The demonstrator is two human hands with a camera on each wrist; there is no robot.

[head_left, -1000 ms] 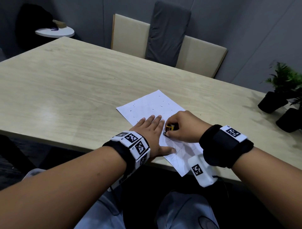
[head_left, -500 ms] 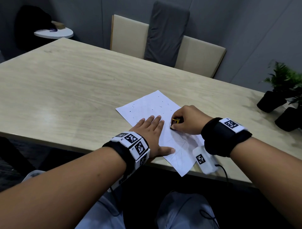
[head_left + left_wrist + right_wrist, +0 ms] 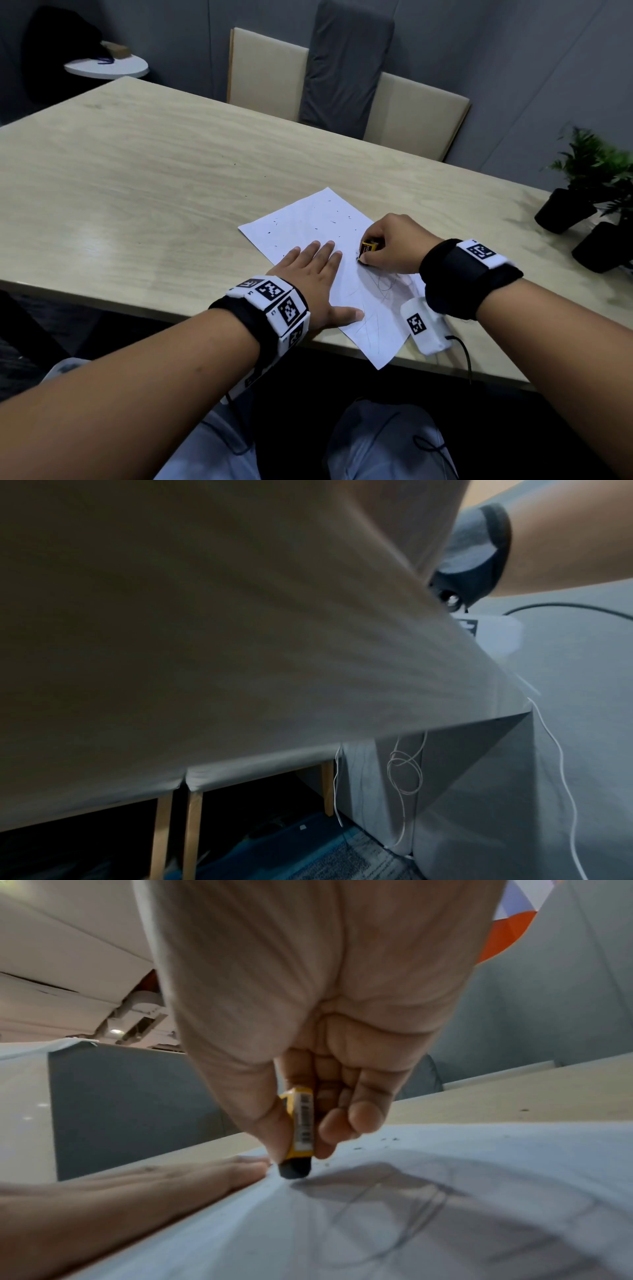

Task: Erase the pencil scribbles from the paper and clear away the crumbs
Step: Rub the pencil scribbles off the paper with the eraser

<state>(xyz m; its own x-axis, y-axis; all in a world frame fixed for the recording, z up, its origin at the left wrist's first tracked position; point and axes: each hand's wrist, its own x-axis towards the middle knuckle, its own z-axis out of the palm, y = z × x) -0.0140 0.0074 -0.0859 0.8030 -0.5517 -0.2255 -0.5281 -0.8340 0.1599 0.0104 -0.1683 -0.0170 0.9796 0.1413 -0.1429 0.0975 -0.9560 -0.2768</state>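
The right hand (image 3: 394, 245) pinches a yellow-sleeved eraser (image 3: 368, 247), tip down on the paper (image 3: 308, 219). The remaining pencil scribbles (image 3: 387, 287) lie nearer the worktop (image 3: 137, 178) edge, towards the person. The left hand (image 3: 315, 274) presses flat, fingers spread, beside it.

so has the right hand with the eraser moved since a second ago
Yes. The right hand with the eraser has slid up the paper, away from the near table edge; the left hand presses flat.
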